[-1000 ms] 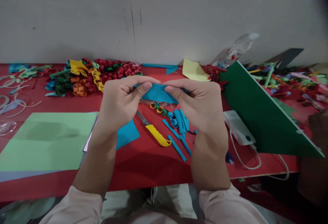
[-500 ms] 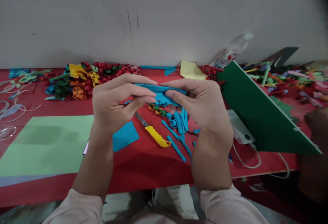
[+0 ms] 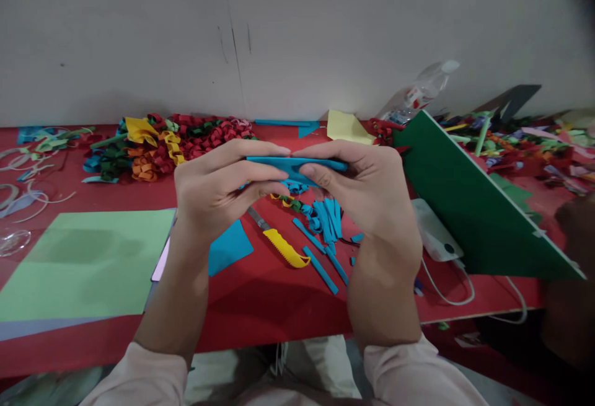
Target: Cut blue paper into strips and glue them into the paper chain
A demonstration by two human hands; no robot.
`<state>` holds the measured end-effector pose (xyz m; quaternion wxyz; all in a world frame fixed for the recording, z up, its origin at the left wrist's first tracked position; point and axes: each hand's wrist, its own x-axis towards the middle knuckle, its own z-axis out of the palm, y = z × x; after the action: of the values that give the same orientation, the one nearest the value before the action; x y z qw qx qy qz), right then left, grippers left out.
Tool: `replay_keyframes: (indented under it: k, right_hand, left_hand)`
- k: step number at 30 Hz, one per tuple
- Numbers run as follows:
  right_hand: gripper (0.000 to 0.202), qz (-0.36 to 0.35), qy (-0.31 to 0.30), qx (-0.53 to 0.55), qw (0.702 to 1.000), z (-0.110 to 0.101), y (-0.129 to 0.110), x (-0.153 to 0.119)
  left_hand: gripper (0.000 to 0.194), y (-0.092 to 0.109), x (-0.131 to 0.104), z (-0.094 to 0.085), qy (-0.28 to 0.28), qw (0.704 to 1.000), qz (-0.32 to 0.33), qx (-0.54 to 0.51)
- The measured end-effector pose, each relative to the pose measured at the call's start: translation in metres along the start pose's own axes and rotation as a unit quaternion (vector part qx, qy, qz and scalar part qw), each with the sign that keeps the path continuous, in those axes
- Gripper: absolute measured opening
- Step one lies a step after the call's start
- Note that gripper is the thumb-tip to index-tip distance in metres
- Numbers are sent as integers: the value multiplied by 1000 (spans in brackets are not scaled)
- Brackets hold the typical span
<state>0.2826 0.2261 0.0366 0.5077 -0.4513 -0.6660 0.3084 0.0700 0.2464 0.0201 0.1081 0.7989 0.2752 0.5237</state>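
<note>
A folded piece of blue paper (image 3: 292,163) is held level above the table, pinched at both ends. My left hand (image 3: 218,186) grips its left end between fingers and thumb. At the other end, my right hand (image 3: 367,189) closes on it with the thumb pressed against the near face. Below lie a yellow-handled cutter knife (image 3: 283,248), loose blue paper strips (image 3: 320,273) and a flat blue sheet (image 3: 230,248) partly behind my left wrist. A paper chain (image 3: 286,200) with green and yellow links is partly hidden by my hands.
Light green sheets (image 3: 88,263) lie at left. Piled paper chains (image 3: 153,145) line the wall. A green board (image 3: 478,207) leans at right, beside a white power bank (image 3: 437,232) with a cable. A plastic bottle (image 3: 421,93) stands behind; a person's hand (image 3: 574,220) is at far right.
My left hand has shifted slightly right and down. The blue paper has tilted, so less of its near face shows. Both hands keep hold of it.
</note>
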Motion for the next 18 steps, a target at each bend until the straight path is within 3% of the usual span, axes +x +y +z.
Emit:
replay_keyframes:
  k: [6, 13, 18]
  right_hand:
    - [18, -21, -18, 10, 1000, -3, -2, -1]
    - [25, -43, -8, 4, 999, 0, -2, -2]
    - [17, -49, 15, 19, 998, 6, 1, -1]
  left_hand:
    - [21, 1, 4, 5, 65, 997, 10, -42]
    - [38, 18, 7, 14, 102, 974, -159, -129]
    - [26, 16, 6, 13, 77, 959, -228, -149]
